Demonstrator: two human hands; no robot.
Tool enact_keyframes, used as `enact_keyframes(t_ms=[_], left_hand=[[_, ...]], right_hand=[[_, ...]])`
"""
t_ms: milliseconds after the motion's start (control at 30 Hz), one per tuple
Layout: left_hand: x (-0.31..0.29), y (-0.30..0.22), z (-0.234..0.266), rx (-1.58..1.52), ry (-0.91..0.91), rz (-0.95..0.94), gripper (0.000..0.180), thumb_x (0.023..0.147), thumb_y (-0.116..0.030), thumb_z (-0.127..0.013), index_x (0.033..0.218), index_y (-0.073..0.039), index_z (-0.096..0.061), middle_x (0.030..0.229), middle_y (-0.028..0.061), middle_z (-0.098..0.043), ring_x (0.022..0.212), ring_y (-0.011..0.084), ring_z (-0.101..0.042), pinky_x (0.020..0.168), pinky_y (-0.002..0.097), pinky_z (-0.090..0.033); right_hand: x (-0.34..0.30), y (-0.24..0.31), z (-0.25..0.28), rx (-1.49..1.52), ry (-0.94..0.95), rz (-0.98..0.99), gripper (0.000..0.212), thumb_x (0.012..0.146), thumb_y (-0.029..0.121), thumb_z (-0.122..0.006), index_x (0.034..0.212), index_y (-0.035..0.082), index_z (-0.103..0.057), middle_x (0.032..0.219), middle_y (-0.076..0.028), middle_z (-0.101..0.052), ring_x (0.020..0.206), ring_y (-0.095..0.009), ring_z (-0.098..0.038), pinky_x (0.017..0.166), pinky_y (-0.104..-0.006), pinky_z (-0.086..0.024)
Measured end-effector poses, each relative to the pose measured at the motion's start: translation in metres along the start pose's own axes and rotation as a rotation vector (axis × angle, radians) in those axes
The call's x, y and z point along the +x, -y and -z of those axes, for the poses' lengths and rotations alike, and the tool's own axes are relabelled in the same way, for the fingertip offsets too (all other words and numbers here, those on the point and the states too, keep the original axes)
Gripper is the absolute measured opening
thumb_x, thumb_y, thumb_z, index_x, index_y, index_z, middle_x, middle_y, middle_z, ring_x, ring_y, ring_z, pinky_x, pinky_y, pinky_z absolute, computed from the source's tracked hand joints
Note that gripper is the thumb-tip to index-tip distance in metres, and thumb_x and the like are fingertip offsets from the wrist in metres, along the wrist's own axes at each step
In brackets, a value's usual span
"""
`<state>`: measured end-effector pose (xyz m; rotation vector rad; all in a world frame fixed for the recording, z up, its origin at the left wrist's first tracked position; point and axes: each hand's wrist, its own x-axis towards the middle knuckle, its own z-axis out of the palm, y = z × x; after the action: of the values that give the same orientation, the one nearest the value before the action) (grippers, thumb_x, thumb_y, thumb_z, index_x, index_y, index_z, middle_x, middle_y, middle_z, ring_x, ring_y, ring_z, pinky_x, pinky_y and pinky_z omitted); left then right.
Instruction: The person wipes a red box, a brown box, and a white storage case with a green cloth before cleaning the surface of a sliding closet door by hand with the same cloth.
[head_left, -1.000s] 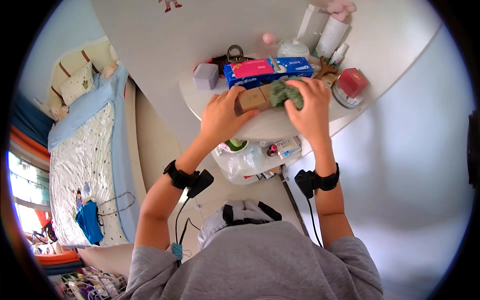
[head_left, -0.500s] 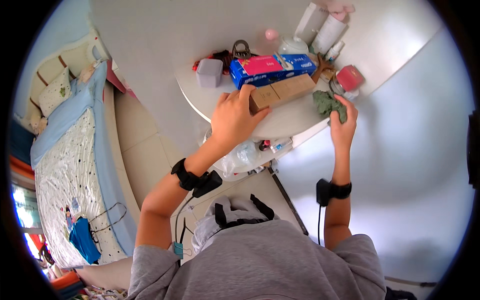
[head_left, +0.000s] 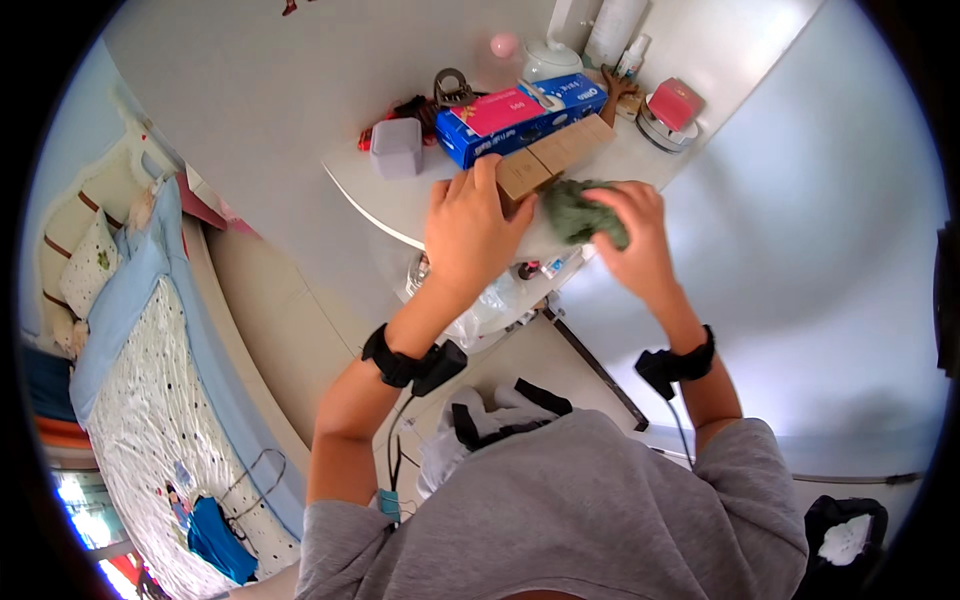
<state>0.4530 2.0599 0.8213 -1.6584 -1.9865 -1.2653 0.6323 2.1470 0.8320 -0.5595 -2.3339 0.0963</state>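
Observation:
A long brown cardboard box [head_left: 560, 155] lies on the rounded white shelf [head_left: 385, 207]. My left hand [head_left: 470, 225] grips its left end, fingers on top and thumb at the near side. Bunched in my right hand [head_left: 635, 240] is a crumpled green cloth [head_left: 577, 212], slightly blurred, at the shelf's near edge beside the box. Behind the brown box rests a blue box [head_left: 520, 118] with a pink card [head_left: 497, 110] on top. The thumb of my left hand comes close to the cloth.
Left on the shelf stands a grey lidded container [head_left: 397, 148], near a brown hair claw [head_left: 453, 88]. A white lidded jar [head_left: 552, 62], a small spray bottle [head_left: 632, 57] and a red box [head_left: 677, 103] stand behind. Plastic bags [head_left: 490, 308] lie on a lower shelf.
My right hand has moved left with the green cloth, from the shelf's right side to the brown box. My left hand keeps its hold on the box. The view has shifted.

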Motion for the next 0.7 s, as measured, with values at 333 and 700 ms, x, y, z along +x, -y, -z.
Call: enact_keyframes(t_ms=[333, 700], left_hand=[[0.004, -0.006, 0.000, -0.029, 0.008, -0.002, 0.042, 0.070, -0.025, -0.065, 0.102, -0.005, -0.047, 0.076, 0.0121, -0.057, 0.071, 0.0274, -0.054, 0.073, 0.0340, -0.038], [0.004, -0.011, -0.002, 0.044, 0.057, 0.050, 0.043, 0.070, -0.027, -0.066, 0.102, -0.004, -0.048, 0.082, 0.0126, -0.058, 0.079, 0.0274, -0.054, 0.076, 0.0337, -0.039]], right_hand=[[0.036, -0.098, -0.009, -0.442, -0.037, -0.327, 0.038, 0.068, 0.019, -0.060, 0.104, 0.008, -0.056, 0.099, -0.011, -0.056, 0.092, -0.030, -0.049, 0.079, -0.0406, -0.039], [0.015, -0.077, 0.007, -0.130, -0.145, -0.427, 0.025, 0.066, 0.018, -0.056, 0.087, 0.005, -0.061, 0.088, -0.013, -0.058, 0.086, -0.030, -0.050, 0.078, -0.0388, -0.040]])
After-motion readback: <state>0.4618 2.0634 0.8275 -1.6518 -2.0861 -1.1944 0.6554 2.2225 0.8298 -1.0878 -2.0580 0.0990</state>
